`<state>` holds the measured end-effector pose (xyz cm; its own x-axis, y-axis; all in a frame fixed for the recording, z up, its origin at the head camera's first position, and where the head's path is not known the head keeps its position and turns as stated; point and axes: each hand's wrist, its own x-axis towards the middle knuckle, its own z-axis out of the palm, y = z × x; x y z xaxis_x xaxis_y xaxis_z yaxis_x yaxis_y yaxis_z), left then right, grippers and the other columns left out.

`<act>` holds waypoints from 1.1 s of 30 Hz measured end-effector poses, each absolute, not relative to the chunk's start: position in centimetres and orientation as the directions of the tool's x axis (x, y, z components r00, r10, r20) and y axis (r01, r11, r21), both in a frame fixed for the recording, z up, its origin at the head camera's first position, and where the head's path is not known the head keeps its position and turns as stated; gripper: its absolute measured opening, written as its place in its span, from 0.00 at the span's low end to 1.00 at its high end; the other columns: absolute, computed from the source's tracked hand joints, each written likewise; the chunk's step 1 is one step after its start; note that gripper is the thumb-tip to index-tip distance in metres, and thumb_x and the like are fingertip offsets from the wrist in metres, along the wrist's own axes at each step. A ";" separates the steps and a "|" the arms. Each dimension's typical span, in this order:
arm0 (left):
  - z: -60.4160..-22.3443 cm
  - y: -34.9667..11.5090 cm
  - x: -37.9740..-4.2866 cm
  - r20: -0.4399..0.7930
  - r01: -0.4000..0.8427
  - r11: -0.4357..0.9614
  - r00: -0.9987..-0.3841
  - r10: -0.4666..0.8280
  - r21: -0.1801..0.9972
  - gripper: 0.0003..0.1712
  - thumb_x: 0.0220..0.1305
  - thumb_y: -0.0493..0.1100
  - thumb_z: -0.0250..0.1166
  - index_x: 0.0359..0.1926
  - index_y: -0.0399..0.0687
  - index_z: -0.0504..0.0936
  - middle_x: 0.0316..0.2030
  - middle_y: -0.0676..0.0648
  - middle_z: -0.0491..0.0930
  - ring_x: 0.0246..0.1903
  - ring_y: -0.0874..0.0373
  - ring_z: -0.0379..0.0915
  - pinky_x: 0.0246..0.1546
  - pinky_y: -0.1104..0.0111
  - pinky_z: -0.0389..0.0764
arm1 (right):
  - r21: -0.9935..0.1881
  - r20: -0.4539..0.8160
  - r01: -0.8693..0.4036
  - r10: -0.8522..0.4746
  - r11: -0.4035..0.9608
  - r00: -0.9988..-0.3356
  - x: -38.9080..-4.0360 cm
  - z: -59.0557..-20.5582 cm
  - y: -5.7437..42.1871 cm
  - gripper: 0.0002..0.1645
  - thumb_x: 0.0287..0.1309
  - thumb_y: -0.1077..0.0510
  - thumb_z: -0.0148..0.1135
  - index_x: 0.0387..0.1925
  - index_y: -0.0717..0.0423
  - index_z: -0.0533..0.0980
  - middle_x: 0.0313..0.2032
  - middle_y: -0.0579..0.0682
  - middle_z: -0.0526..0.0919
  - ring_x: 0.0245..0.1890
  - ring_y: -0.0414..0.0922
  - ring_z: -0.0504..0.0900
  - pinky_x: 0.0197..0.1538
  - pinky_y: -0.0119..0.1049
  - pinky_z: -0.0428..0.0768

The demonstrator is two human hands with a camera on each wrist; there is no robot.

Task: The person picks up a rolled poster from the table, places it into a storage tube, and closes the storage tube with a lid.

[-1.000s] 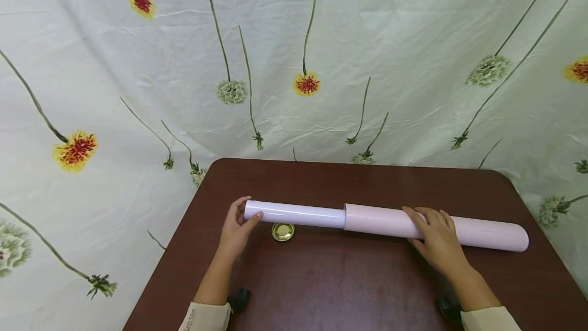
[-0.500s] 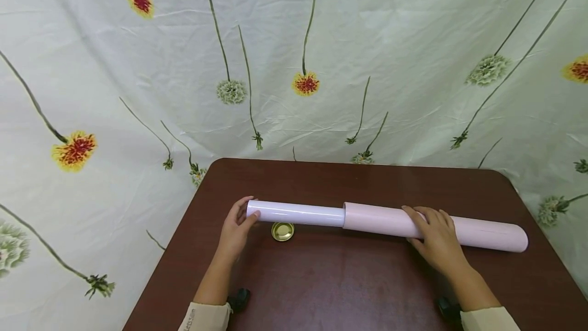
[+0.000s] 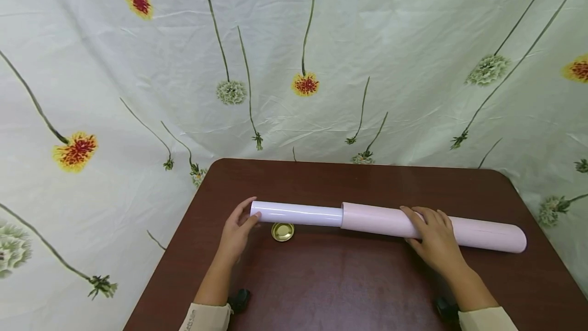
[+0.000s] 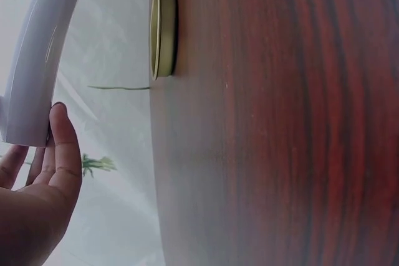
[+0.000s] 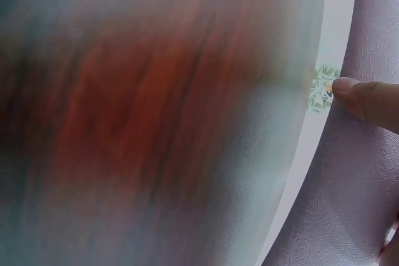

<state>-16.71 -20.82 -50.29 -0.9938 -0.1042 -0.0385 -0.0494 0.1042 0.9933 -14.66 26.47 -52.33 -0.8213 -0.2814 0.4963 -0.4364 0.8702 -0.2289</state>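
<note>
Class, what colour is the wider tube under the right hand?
Pale pink; the wider tube shows best in the head view.

Over the near left part of the brown table (image 3: 340,280), the cream sleeve (image 3: 209,316) on the person's left arm carries a single short line of small, dark lettering (image 3: 190,320). The line sits on the side of the sleeve facing the table's left edge, turned sideways so that it runs along the arm, in the direction of the table's far edge. Its first letters look like "Le", though that is uncertain; the others are too small and blurred to make out, so no whole word, brand or number can be read.
</note>
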 end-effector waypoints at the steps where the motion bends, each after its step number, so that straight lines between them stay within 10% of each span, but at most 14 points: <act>1: -50.3 -20.8 -16.7 -0.042 -0.053 0.105 -0.994 -0.104 0.993 0.28 0.70 0.35 0.62 0.70 0.47 0.71 0.60 0.39 0.72 0.45 0.67 0.78 0.51 0.62 0.84 | -0.229 0.495 -0.436 -0.281 0.870 -0.822 -14.7 -52.3 26.5 0.55 0.32 0.63 0.85 0.67 0.47 0.71 0.54 0.61 0.77 0.56 0.61 0.74 0.64 0.66 0.61; 33: -50.6 -19.9 -16.5 -0.072 -0.075 0.093 -0.997 -0.034 0.993 0.30 0.70 0.34 0.62 0.71 0.49 0.71 0.61 0.34 0.76 0.44 0.59 0.83 0.54 0.65 0.82 | -0.244 0.500 -0.450 -0.286 0.859 -0.817 -14.9 -52.4 25.5 0.55 0.32 0.63 0.85 0.67 0.47 0.71 0.54 0.59 0.77 0.56 0.61 0.74 0.64 0.65 0.60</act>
